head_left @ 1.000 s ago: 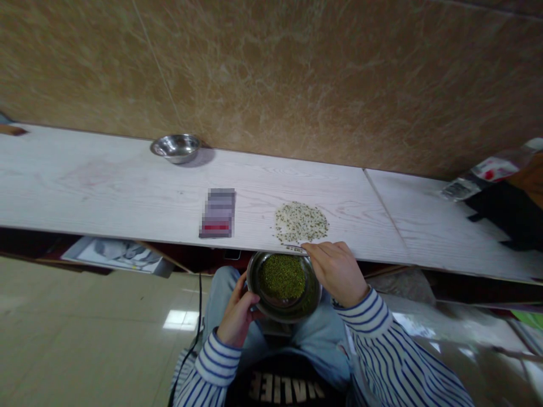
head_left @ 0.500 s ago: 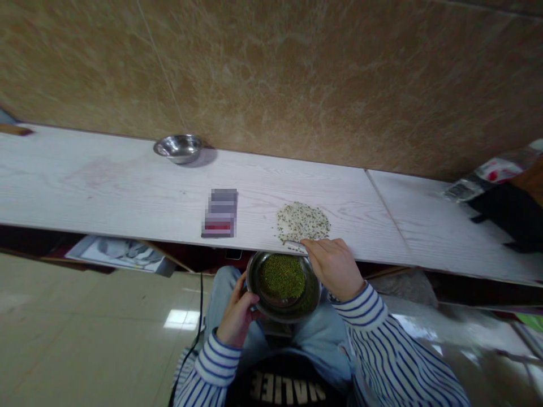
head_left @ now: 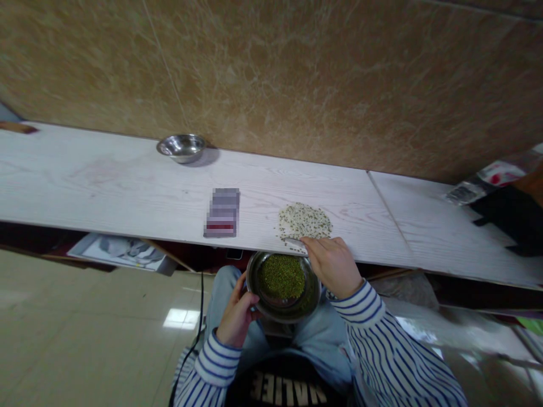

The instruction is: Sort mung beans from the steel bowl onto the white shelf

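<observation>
My left hand [head_left: 238, 314] is closed on the rim of a metal bowl [head_left: 311, 302], which sits over my lap just below the counter edge. Inside the bowl lies a heap of green mung beans [head_left: 282, 277]. My right hand [head_left: 333, 265] pinches a small spoon [head_left: 293, 241], its head low against the counter at the near edge of a spread pile. That pile [head_left: 305, 220] mixes white grains with scattered green beans. Most of the spoon's handle is hidden by my fingers.
A second metal bowl [head_left: 181, 148] stands by the wall on the white counter [head_left: 106, 192]. A phone-like flat object [head_left: 223, 213], blurred out, lies left of the pile. A plastic package [head_left: 487, 178] and a black item [head_left: 513, 217] are at right. Below is an open drawer [head_left: 123, 251].
The spoon's head has shifted very slightly at the near edge of the pile. My left hand and the bowl keep their place; the view has moved a little.
</observation>
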`<state>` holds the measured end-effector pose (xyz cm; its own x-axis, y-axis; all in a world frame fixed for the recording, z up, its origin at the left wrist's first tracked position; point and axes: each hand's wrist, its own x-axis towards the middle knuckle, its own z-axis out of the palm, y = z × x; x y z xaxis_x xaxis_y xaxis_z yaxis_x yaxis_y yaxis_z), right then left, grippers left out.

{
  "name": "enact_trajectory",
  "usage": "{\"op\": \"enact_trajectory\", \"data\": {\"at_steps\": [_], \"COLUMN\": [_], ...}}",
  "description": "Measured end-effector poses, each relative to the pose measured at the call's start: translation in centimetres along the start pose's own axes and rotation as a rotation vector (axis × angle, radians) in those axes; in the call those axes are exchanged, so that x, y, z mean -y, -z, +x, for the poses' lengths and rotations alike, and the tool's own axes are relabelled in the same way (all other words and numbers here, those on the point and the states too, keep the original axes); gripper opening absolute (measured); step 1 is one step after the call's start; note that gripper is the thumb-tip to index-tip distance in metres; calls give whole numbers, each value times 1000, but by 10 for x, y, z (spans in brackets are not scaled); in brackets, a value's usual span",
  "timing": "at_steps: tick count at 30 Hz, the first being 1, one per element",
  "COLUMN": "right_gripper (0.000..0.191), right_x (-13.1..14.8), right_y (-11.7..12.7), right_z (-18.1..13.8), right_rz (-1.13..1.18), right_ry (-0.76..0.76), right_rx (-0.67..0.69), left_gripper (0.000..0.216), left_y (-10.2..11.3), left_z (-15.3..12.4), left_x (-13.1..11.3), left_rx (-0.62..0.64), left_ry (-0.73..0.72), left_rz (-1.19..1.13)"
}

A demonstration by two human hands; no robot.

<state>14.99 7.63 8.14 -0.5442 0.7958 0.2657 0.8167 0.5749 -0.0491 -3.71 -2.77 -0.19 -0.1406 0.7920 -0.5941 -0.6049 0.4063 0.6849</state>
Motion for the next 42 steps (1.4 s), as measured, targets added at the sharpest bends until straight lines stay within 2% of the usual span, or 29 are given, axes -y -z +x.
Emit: {"op": "enact_trajectory", "data": {"at_steps": [17,27,37,42], "right_gripper": [24,23,24,24], "right_x": [-2,-9,7,4], "right_y": [2,5,6,8], "right_z": [-5,-11,-15,-12], "right_rz": [50,51,22,11], "right_ry": [37,24,33,4], "right_rx": [-10,-11,-14,-14], "left_gripper": [66,70,66,65], "left_y": [1,-13,-19,-19], "left_z": [0,-2,0,0], "left_x": [-1,-4,-4,-4], "left_rx": [-9,21,51,54], "left_ry": [-13,11,13,3], "left_rz": [-18,-22,-55,-63]}}
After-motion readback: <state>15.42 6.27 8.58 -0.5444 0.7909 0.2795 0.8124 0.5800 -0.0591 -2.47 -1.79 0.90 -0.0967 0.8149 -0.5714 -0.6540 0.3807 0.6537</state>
